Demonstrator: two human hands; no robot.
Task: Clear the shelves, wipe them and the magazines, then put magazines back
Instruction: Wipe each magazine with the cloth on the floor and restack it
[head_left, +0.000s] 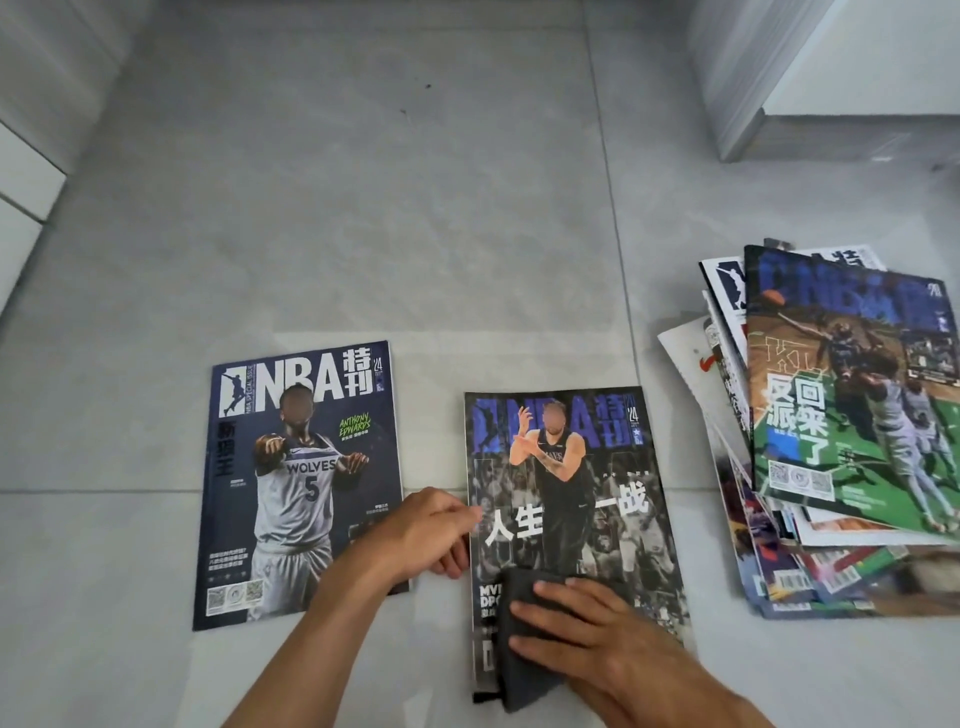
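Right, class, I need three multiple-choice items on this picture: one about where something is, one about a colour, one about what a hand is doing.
1. Where does the pile of magazines lie?
A. On the floor, right of the two single magazines
B. Between the two single magazines
C. On a shelf

2. What colour is the cloth?
A. White
B. Dark grey
C. Yellow

3. What is the right hand doing?
A. Hanging idle above the floor
B. Lifting a magazine off the pile
C. Pressing the cloth flat onto the black-and-white magazine

Answers:
1. A, since the pile sits on the floor tiles at the right edge of the view.
2. B, as the cloth under the fingers is dark grey.
3. C, since the fingers lie straight across the cloth on that cover, while the left hand touches its left edge.
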